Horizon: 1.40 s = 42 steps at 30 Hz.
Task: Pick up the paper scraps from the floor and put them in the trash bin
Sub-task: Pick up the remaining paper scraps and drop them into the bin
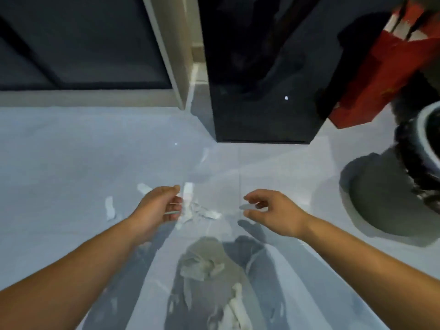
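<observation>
Left hand [159, 206]: extended over floor, fingers curled, grip loose and part-spread; tips right at edge of scrap pile, contact unclear through blur.
Right hand [273, 210]: extended, thumb and forefinger apart, grip spread, nothing clearly pinched; pale smear between the tips, cannot tell whether scrap or glare.
Paper scraps [200, 211]: white crumpled cluster on floor between both hands, nearer the left.
Loose strips [110, 208]: one left of left hand, others just beyond its knuckles, all flat on floor.
Floor [71, 151]: pale glossy tile, reflecting arms and a grey shape low centre.
Trash bin [426, 160]: far right edge, round pale rim with dark liner, partly cut off; well apart from scraps.
Bin shadow [376, 194]: dark oval on floor beside bin.
Black cabinet [262, 91]: glossy, upright, top centre, base on floor beyond hands.
Red bag [378, 77]: upper right, just beside cabinet, above bin.
Dark panel [78, 44]: top left, pale frame along bottom and right edges.
</observation>
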{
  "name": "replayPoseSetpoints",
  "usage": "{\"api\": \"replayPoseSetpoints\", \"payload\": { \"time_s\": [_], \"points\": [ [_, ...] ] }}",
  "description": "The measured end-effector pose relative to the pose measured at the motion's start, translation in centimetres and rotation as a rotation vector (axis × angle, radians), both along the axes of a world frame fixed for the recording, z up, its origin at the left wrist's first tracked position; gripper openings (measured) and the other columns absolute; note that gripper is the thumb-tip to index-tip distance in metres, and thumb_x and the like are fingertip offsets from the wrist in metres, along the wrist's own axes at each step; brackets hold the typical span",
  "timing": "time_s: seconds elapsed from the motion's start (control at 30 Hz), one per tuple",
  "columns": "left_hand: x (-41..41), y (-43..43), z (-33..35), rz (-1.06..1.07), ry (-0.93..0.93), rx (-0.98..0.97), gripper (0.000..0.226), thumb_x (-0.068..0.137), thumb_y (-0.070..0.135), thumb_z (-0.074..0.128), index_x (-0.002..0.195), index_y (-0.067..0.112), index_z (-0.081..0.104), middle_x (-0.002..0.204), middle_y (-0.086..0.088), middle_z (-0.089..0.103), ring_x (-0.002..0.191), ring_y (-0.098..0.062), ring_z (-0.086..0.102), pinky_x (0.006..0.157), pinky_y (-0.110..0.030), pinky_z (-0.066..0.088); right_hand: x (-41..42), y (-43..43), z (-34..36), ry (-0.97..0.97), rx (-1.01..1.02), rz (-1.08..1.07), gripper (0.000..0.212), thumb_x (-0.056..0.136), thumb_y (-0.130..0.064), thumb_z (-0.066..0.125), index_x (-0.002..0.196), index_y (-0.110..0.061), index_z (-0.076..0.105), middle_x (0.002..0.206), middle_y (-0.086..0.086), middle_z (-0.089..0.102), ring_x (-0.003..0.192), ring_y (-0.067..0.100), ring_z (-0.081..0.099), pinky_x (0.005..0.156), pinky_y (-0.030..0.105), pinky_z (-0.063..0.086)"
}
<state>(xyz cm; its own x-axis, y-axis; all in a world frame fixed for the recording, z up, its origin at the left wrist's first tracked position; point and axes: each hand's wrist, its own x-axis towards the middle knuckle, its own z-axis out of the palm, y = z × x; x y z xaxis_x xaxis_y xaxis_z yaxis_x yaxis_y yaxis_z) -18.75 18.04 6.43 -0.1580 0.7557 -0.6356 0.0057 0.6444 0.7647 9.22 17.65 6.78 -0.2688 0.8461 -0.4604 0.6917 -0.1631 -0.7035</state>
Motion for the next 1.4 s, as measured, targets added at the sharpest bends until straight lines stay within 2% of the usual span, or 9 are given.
{"api": "replayPoseSetpoints", "payload": {
  "time_s": [0.07,0.17,0.3,0.5,0.67,0.93,1.17,1.27,1.4],
  "points": [
    [-4.2,-1.3,-1.8,0.121,0.016,0.033,0.014,0.096,0.025,0.059,0.091,0.012,0.062,0.085,-0.013,0.066,0.069,-0.022,0.064,0.067,-0.033,0.054,-3.3,1.7,-2.0,-0.009,-0.027,0.087,0.042,0.089,-0.034,0.069,0.127,-0.019,0.061,0.13,-0.005,0.061,0.103,0.004,0.055,0.08,0.011,0.041],
    [-7.6,-2.0,-3.1,0.279,-0.212,-0.035,0.022,0.097,0.034,0.054,0.097,0.012,0.059,0.093,-0.013,0.066,0.085,-0.026,0.063,0.085,-0.042,0.049,-7.0,4.4,-3.7,-0.02,0.008,0.1,0.047,0.089,-0.031,0.07,0.131,-0.014,0.058,0.134,0.0,0.059,0.117,0.012,0.056,0.087,0.016,0.038],
    [-8.5,-2.9,-4.3,0.43,-0.493,-0.121,0.046,0.096,0.046,0.049,0.114,0.005,0.057,0.115,-0.021,0.067,0.11,-0.035,0.064,0.072,-0.041,0.059,-11.2,6.7,-5.4,-0.183,0.031,0.272,0.078,0.07,-0.053,0.081,0.137,-0.025,0.053,0.135,0.006,0.051,0.123,0.028,0.051,0.104,0.039,0.045],
    [-8.1,-5.7,-6.6,0.421,-0.64,-0.173,0.055,0.091,0.051,0.054,0.119,0.005,0.059,0.126,-0.023,0.065,0.116,-0.038,0.063,0.097,-0.05,0.05,-15.6,5.0,-7.1,-0.32,0.036,0.511,0.102,0.064,-0.055,0.083,0.149,-0.04,0.029,0.143,0.003,0.024,0.131,0.03,0.036,0.111,0.041,0.039],
    [-7.2,-7.3,-7.7,0.434,-0.677,-0.179,0.065,0.09,0.054,0.054,0.13,0.002,0.055,0.128,-0.025,0.063,0.114,-0.038,0.065,0.092,-0.049,0.055,-17.7,5.2,-8.4,-0.314,0.168,0.505,0.079,0.07,-0.047,0.083,0.141,-0.034,0.048,0.146,0.005,0.026,0.126,0.03,0.046,0.108,0.04,0.042],
    [-6.8,-7.7,-7.9,0.493,-0.692,-0.213,0.065,0.092,0.056,0.052,0.128,0.001,0.056,0.123,-0.024,0.066,0.108,-0.037,0.068,0.089,-0.052,0.056,-17.7,4.6,-9.0,-0.123,0.205,0.319,0.009,0.081,-0.008,0.075,0.087,-0.014,0.077,0.096,0.003,0.067,0.087,0.022,0.064,0.079,0.031,0.052],
    [-3.9,-5.9,-6.6,0.415,-0.771,-0.195,0.069,0.088,0.064,0.053,0.124,0.005,0.062,0.119,-0.021,0.068,0.107,-0.034,0.068,0.084,-0.057,0.056,-17.2,2.1,-5.3,0.283,-0.029,0.067,0.005,0.08,-0.009,0.08,0.078,-0.011,0.076,0.066,-0.007,0.071,0.061,0.008,0.065,0.061,0.019,0.051],
    [-2.4,-4.5,-5.6,0.387,-0.794,-0.131,0.062,0.091,0.058,0.054,0.12,0.004,0.058,0.094,-0.012,0.074,0.077,-0.026,0.073,0.063,-0.037,0.056,-17.4,0.2,-4.3,0.268,0.001,0.156,0.005,0.083,-0.013,0.077,0.087,-0.016,0.077,0.081,-0.009,0.073,0.069,0.01,0.071,0.065,0.023,0.056],
    [-1.5,-3.7,-5.4,0.424,-0.66,-0.121,0.035,0.097,0.038,0.056,0.107,0.007,0.068,0.086,-0.009,0.075,0.075,-0.019,0.073,0.061,-0.028,0.056,-17.0,-0.8,-2.9,0.04,0.349,0.573,0.009,0.087,-0.021,0.065,0.09,-0.024,0.073,0.093,-0.009,0.069,0.085,0.01,0.059,0.078,0.029,0.051]
  ]
}}
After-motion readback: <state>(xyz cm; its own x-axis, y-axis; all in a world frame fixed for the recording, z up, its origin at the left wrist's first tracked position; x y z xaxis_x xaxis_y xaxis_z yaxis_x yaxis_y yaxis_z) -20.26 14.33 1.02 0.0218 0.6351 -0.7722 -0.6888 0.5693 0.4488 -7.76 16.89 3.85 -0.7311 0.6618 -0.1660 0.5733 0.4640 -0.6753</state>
